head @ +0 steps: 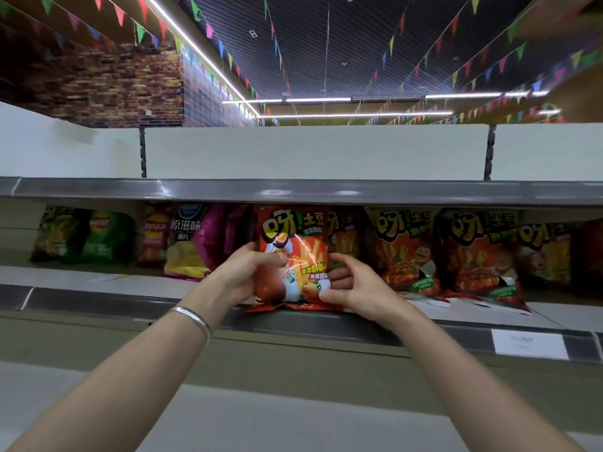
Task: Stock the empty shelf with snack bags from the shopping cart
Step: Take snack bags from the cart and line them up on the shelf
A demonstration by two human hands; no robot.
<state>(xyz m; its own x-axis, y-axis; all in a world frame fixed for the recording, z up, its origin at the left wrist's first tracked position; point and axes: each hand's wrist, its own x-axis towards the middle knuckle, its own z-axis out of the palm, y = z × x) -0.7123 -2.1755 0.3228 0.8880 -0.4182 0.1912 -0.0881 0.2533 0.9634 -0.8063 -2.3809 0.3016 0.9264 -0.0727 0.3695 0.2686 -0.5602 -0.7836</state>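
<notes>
Hands, left hand [246,272] and right hand [354,285], grip a red snack bag [292,256] upright at frame centre on the shelf [98,300]. Other bags [476,252] already stand alongside; gaps remain, cart unseen.

Red snack bag [293,256] upright between both hands' grip

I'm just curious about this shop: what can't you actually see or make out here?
Head view only:
- Shopping cart: out of frame.
- Red bag: lower sides covered by left hand and right hand.
- Bags behind it: tops hidden by the upper shelf.
- Price label: too blurred to read.
</notes>
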